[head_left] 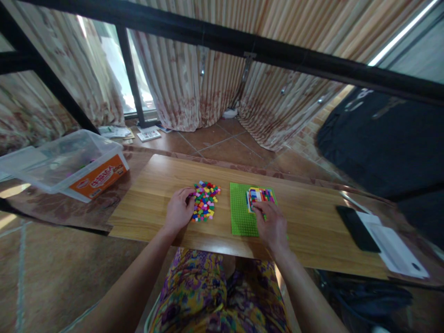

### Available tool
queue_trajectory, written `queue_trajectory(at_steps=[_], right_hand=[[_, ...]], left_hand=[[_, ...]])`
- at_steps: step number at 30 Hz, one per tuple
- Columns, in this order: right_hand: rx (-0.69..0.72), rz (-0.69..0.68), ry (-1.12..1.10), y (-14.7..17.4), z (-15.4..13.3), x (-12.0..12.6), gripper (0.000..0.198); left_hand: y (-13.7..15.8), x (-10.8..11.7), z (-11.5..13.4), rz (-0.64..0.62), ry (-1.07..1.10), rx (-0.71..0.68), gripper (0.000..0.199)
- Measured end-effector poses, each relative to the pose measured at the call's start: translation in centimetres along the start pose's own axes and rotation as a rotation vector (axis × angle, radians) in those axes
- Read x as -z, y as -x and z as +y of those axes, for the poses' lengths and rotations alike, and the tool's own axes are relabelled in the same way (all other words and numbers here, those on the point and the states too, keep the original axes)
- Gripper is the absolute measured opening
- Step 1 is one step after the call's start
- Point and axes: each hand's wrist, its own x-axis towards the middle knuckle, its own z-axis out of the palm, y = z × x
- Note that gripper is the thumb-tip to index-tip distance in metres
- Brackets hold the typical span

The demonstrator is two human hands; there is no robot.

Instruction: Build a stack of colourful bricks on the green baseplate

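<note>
My left hand (179,210) rests on the table at the left edge of a pile of small toy bricks (205,203) in many colours. Its fingers are curled with thumb and forefinger close together; whatever lies between them is too small to make out. A green studded baseplate (239,219) lies right of the pile. On its upper right part stands a low build of coloured bricks (258,195), with white, red, blue and yellow showing. My right hand (272,224) reaches over the plate, its thumb and fingers pinched at the build's near left corner. The fingertips hide what they hold.
A wooden tabletop (159,180) carries everything. Left of it stands a clear plastic box (86,148) with an orange label. At the right end lie a dark phone-like slab (357,229) and a white tray-like object (398,245). A dark metal bar (222,34) crosses before the curtains.
</note>
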Motion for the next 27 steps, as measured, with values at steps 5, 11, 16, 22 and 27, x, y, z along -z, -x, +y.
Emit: queue_trajectory(at_steps=[5, 11, 16, 22, 27], right_hand=[[0.042, -0.038, 0.004, -1.1, 1.5, 0.2, 0.021], [0.030, -0.017, -0.016, -0.9, 1.7, -0.4, 0.020], [-0.014, 0.042, 0.006, -0.6, 2.1, -0.5, 0.019], [-0.060, 0.096, -0.039, -0.3, 2.1, -1.0, 0.016], [-0.048, 0.160, -0.046, 0.0, 2.4, -1.3, 0.015]], left_hand=[[0.0, 0.0, 0.0, -0.005, 0.001, -0.002, 0.020], [0.0, -0.1, -0.1, -0.003, 0.003, 0.016, 0.020], [0.0, 0.0, 0.1, -0.005, 0.006, 0.012, 0.020], [0.0, 0.0, 0.0, -0.015, 0.000, 0.016, 0.020], [0.0, 0.0, 0.0, -0.012, 0.000, 0.022, 0.020]])
